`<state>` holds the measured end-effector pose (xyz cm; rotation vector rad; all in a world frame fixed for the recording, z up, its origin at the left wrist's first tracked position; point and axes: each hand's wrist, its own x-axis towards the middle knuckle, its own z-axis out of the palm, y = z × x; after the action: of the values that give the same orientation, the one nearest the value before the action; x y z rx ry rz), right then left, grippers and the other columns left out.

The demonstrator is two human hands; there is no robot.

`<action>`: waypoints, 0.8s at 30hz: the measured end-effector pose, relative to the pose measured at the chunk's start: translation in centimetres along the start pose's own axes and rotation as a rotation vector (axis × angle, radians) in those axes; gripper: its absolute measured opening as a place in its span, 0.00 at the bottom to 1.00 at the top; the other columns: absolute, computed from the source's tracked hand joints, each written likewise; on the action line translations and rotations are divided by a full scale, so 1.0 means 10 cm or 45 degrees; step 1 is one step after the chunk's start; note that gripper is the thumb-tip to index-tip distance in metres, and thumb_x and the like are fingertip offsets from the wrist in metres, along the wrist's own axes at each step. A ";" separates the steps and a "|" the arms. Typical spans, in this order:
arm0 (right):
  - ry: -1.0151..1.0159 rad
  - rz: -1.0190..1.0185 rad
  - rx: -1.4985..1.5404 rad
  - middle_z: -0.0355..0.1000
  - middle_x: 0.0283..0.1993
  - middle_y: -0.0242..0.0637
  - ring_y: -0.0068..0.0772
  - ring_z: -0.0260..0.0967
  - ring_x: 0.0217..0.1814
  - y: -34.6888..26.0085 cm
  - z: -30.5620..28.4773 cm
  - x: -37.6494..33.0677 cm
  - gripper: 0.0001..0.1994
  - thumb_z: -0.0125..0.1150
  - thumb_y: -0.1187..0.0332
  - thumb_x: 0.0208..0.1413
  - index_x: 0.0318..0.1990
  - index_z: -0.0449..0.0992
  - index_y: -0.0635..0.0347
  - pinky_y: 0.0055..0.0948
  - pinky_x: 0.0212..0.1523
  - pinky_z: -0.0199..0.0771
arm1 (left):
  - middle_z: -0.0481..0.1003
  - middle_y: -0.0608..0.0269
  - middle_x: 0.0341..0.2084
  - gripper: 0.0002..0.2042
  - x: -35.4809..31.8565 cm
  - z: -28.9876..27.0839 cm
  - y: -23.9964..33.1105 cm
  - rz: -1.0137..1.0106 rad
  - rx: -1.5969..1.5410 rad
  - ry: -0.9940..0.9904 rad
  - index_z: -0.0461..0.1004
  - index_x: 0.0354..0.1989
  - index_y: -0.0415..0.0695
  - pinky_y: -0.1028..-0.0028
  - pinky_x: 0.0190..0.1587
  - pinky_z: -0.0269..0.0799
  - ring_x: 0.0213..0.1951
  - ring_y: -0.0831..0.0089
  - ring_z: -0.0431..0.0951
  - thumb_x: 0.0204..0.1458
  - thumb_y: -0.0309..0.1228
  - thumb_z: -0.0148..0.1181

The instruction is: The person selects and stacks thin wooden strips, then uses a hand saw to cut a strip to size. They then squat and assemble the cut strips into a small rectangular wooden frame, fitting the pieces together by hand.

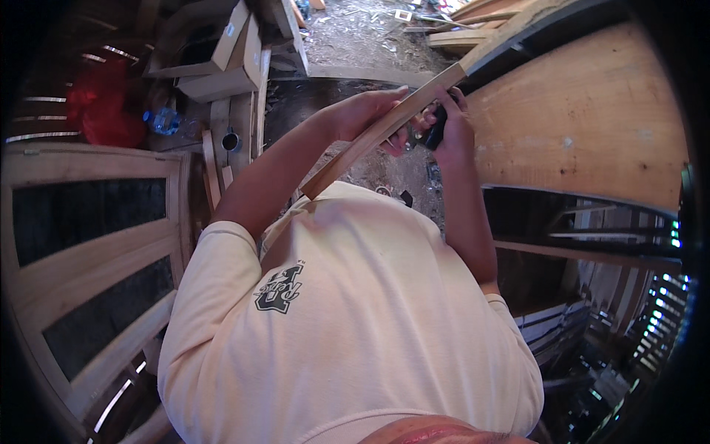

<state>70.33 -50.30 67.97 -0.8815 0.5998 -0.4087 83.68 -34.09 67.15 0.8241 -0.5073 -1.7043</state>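
Note:
A long, narrow wooden strip (388, 124) runs slantwise in front of my chest, its lower left end close to my shirt. My left hand (364, 115) is closed round it near the middle, thumb along the upper side and fingertips showing beneath. On the other side, my right hand (455, 132) grips a small black object (436, 127), whose kind I cannot make out. The fingers of that hand also meet the strip near its far right end. Part of the black object is hidden by the fingers.
A large wooden panel (577, 126) stands close on the right. At left are a framed wooden door (92, 244), a dark mug (231, 140), a plastic bottle (163, 120) and a red bag (107, 107). Scrap wood (473, 33) and shavings lie on the ground ahead.

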 end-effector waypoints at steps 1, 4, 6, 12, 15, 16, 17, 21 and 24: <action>-0.014 -0.005 -0.036 0.68 0.24 0.32 0.24 0.67 0.22 0.02 0.01 -0.01 0.11 0.63 0.69 0.64 0.51 0.72 0.55 0.27 0.22 0.69 | 0.78 0.54 0.28 0.32 0.03 -0.09 -0.06 0.034 0.104 -0.011 0.76 0.50 0.37 0.63 0.41 0.78 0.33 0.59 0.81 0.69 0.57 0.38; 0.006 0.042 -0.175 0.67 0.24 0.32 0.23 0.67 0.22 0.07 0.03 -0.23 0.18 0.63 0.70 0.63 0.59 0.71 0.56 0.26 0.22 0.68 | 0.73 0.61 0.22 0.24 0.00 -0.16 -0.09 0.025 0.494 0.234 0.77 0.45 0.40 0.62 0.33 0.73 0.27 0.64 0.75 0.71 0.50 0.41; 0.044 0.075 -0.221 0.67 0.24 0.32 0.22 0.66 0.20 0.09 -0.07 -0.38 0.24 0.64 0.71 0.61 0.64 0.67 0.59 0.26 0.21 0.66 | 0.72 0.61 0.22 0.21 -0.06 -0.08 -0.12 0.098 0.927 0.483 0.76 0.42 0.41 0.60 0.31 0.72 0.26 0.64 0.75 0.71 0.46 0.44; 0.431 0.256 -0.562 0.64 0.22 0.28 0.18 0.59 0.16 0.38 -0.72 -0.81 0.26 0.65 0.72 0.59 0.64 0.69 0.70 0.25 0.18 0.60 | 0.77 0.51 0.27 0.18 -0.21 0.26 -0.20 0.386 1.889 0.954 0.71 0.40 0.41 0.53 0.37 0.75 0.33 0.52 0.81 0.68 0.45 0.50; 0.594 0.095 -0.545 0.64 0.22 0.26 0.15 0.57 0.16 0.44 -0.64 -1.10 0.22 0.64 0.73 0.59 0.61 0.73 0.70 0.23 0.17 0.58 | 0.79 0.48 0.29 0.17 -0.21 0.24 -0.28 0.483 2.032 0.983 0.70 0.39 0.42 0.51 0.38 0.76 0.36 0.48 0.82 0.67 0.46 0.51; 0.645 -0.002 -0.510 0.64 0.21 0.26 0.14 0.56 0.15 0.43 -0.60 -1.19 0.20 0.64 0.73 0.60 0.59 0.75 0.69 0.22 0.16 0.57 | 0.80 0.48 0.29 0.17 -0.20 0.20 -0.33 0.462 2.071 0.971 0.70 0.39 0.42 0.51 0.37 0.77 0.35 0.48 0.82 0.67 0.46 0.50; 0.638 -0.089 -0.447 0.65 0.23 0.25 0.13 0.57 0.17 0.41 -0.61 -1.28 0.23 0.65 0.73 0.61 0.64 0.72 0.66 0.20 0.18 0.58 | 0.80 0.47 0.28 0.18 -0.20 0.17 -0.35 0.441 2.108 0.960 0.70 0.38 0.42 0.51 0.37 0.77 0.35 0.48 0.82 0.68 0.46 0.50; 0.525 -0.632 -0.739 0.66 0.26 0.24 0.12 0.56 0.21 0.15 -0.40 -1.58 0.29 0.63 0.71 0.64 0.72 0.63 0.59 0.18 0.20 0.60 | 0.80 0.46 0.26 0.18 -0.13 0.20 -0.31 0.167 2.128 0.800 0.69 0.38 0.42 0.49 0.34 0.77 0.32 0.45 0.83 0.69 0.47 0.47; 0.517 -0.638 -0.764 0.66 0.27 0.25 0.13 0.56 0.20 -0.22 -0.19 -1.74 0.28 0.62 0.71 0.65 0.71 0.64 0.60 0.18 0.20 0.60 | 0.79 0.45 0.24 0.19 -0.01 0.19 -0.32 0.124 2.157 0.804 0.69 0.39 0.42 0.47 0.34 0.77 0.31 0.43 0.82 0.69 0.47 0.46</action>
<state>55.63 -42.87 74.30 -1.5533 0.8975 -0.9006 80.21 -33.26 66.20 2.3066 -1.4893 -0.4768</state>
